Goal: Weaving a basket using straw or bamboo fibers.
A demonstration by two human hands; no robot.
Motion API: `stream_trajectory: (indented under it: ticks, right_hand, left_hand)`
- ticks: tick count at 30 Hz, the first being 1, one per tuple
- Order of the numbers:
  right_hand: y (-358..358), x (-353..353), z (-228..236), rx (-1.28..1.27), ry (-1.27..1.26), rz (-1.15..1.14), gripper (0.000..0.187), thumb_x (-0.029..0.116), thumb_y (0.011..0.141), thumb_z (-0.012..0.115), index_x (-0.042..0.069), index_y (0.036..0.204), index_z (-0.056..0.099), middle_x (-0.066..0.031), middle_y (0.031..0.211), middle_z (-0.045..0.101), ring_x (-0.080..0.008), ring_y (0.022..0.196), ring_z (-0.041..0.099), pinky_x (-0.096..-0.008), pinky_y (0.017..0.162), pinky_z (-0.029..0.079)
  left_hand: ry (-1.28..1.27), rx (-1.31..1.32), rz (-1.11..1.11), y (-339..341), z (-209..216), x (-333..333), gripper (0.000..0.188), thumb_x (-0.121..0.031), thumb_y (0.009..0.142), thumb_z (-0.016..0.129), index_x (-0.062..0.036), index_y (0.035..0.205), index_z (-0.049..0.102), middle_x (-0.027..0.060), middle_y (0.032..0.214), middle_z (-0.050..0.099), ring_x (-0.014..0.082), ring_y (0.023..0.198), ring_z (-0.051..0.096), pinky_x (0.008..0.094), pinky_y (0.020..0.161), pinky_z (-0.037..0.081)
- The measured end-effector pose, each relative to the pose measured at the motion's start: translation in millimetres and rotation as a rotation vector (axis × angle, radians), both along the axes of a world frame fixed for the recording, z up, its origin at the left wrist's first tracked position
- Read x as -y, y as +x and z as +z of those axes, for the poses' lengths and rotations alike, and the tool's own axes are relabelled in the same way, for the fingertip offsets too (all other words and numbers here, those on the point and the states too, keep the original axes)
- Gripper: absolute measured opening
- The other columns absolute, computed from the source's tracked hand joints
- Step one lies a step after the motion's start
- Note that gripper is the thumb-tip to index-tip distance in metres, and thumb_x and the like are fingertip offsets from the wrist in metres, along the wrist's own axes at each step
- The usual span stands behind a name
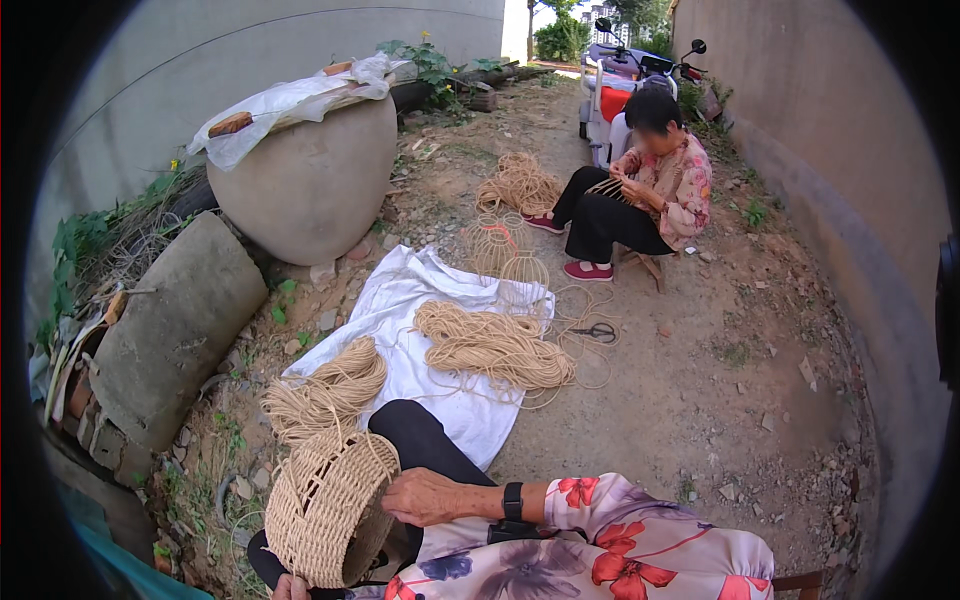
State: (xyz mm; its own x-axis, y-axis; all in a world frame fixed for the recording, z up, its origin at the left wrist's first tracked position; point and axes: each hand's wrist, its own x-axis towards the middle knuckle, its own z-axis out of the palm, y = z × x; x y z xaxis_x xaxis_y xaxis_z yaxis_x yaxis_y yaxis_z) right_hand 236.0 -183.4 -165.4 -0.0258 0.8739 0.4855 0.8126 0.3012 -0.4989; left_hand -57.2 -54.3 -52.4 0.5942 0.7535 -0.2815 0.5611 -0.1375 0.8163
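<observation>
A tan basket point(325, 510) woven from cord lies tilted on my lap, its opening turned to the right. Near the lower edge of the picture, my left hand point(291, 588) grips its bottom edge; only the fingers and thumb show. My right hand point(425, 498) is closed at the rim on the opening side, its fingertips partly hidden against the weave. Slots between the woven bands show on the basket's upper side. Just beyond it lies a looped bundle of tan cord point(328, 390), close to the basket's top.
A white sheet point(400, 290) on the ground bears a larger cord bundle point(495, 345) and wire frames point(497, 248). Scissors point(597, 332) lie to its right. Farther off, a seated person point(650, 190) works strands beside a cord heap point(518, 183). A large jar point(310, 180) stands left.
</observation>
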Motion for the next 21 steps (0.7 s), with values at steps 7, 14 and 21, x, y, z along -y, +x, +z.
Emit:
stream_trajectory:
  ticks: [7, 14, 21]
  right_hand:
    - [-0.1, -0.2, -0.5, 0.009, -0.003, -0.006, 0.013, 0.015, 0.078, 0.06, 0.004, 0.074, 0.053, -0.0125, 0.071, 0.056, -0.0327, 0.073, 0.059, -0.0428, 0.066, 0.046]
    - [-0.8, -0.6, -0.8, 0.017, -0.001, -0.016, 0.013, 0.014, 0.076, 0.06, 0.003, 0.073, 0.053, -0.0123, 0.07, 0.056, -0.0324, 0.072, 0.059, -0.0426, 0.066, 0.046]
    - [0.8, -2.7, -3.3, 0.028, -0.011, -0.016, 0.013, 0.014, 0.076, 0.06, 0.003, 0.074, 0.053, -0.0124, 0.071, 0.056, -0.0325, 0.072, 0.059, -0.0426, 0.067, 0.046]
  left_hand:
    - [-0.045, 0.044, 0.03, -0.6, -4.7, -0.1, 0.034, -0.032, 0.1, 0.045, -0.0095, 0.075, 0.049, -0.002, 0.057, 0.036, 0.0088, 0.049, 0.033, 0.0268, 0.047, 0.027]
    - [-0.067, 0.081, 0.034, -2.3, -10.0, -2.9, 0.035, -0.033, 0.1, 0.045, -0.0099, 0.074, 0.049, -0.0023, 0.056, 0.034, 0.0088, 0.049, 0.032, 0.027, 0.047, 0.026]
    - [-0.069, 0.083, 0.004, 0.3, -5.5, 1.0, 0.038, -0.035, 0.1, 0.045, -0.0101, 0.072, 0.048, -0.0026, 0.057, 0.032, 0.0097, 0.052, 0.03, 0.0286, 0.05, 0.024]
